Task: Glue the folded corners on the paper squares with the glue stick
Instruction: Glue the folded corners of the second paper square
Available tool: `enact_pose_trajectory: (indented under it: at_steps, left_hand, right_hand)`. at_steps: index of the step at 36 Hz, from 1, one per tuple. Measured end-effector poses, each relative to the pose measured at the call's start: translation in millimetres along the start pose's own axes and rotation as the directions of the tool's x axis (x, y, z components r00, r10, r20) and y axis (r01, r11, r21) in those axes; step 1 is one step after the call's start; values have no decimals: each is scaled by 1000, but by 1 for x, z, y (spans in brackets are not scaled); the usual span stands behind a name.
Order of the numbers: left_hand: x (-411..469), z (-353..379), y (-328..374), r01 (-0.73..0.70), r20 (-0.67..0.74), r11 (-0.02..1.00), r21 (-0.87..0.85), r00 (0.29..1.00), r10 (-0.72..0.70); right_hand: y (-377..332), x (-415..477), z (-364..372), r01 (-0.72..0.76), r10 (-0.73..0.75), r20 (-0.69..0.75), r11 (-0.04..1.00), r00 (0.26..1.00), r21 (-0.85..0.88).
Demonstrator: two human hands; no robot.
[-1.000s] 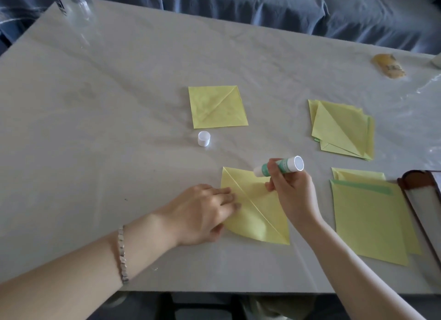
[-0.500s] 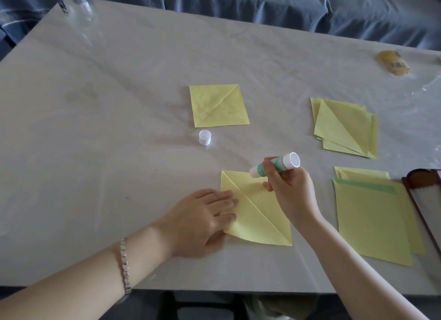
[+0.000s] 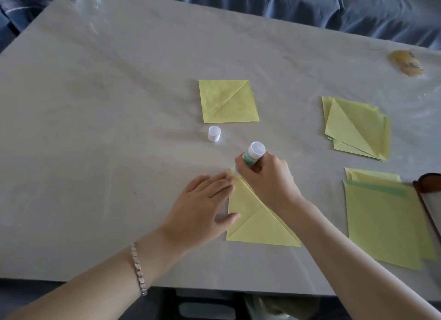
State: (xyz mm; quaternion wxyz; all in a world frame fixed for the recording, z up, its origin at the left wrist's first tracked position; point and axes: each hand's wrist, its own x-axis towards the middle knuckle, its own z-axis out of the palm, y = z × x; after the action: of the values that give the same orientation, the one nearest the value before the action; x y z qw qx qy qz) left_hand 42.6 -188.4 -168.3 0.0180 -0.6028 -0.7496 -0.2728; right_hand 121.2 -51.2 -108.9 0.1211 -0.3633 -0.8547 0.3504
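On the table (image 3: pixel 95 152), your flat left hand (image 3: pixel 202 207) pinned the paper square (image 3: pixel 257 224) while your right hand (image 3: pixel 267 179) gripped the glue stick (image 3: pixel 253 155) at its corner.

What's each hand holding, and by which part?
Right hand grips the glue stick round its green barrel. Left hand holds nothing, fingers flat on the folded paper square.

Head camera, looking forward and down, near table (image 3: pixel 119 152)

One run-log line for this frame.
step: gluing corner | right hand: grips glue stick, tip at paper square far corner | left hand: presses paper square | cap: off
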Motion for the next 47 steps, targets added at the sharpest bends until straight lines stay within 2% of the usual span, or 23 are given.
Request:
enact_pose_trajectory:
  at_steps: [6, 16, 22, 30, 40, 42, 47]
  left_hand:
    - [0, -2, 1, 2, 14, 1000, 14, 1000, -2]
    - [7, -5, 2, -50, 23, 994, 94, 999, 48]
    - [8, -1, -2, -54, 15, 995, 84, 998, 53]
    - [7, -1, -1, -61, -16, 994, 87, 998, 63]
    - [1, -6, -7, -45, 61, 999, 16, 997, 44]
    - [1, -5, -8, -50, 65, 999, 20, 997, 49]
    - [1, -4, -8, -44, 35, 999, -2, 998, 45]
  right_hand:
    - [0, -2, 2, 19, -19, -7, 1000, 1000, -7]
    - [16, -6, -8, -35, 34, -94, 999, 995, -9]
    - [37, -12, -24, -114, 111, -129, 993, 985, -12]
    - [55, -17, -41, -146, 141, -178, 989, 974, -11]
    - [58, -23, -53, -207, 213, -226, 977, 951, 48]
    - [54, -25, -52, -181, 194, -271, 981, 943, 73]
    - [30, -26, -45, -23, 41, -316, 998, 948, 62]
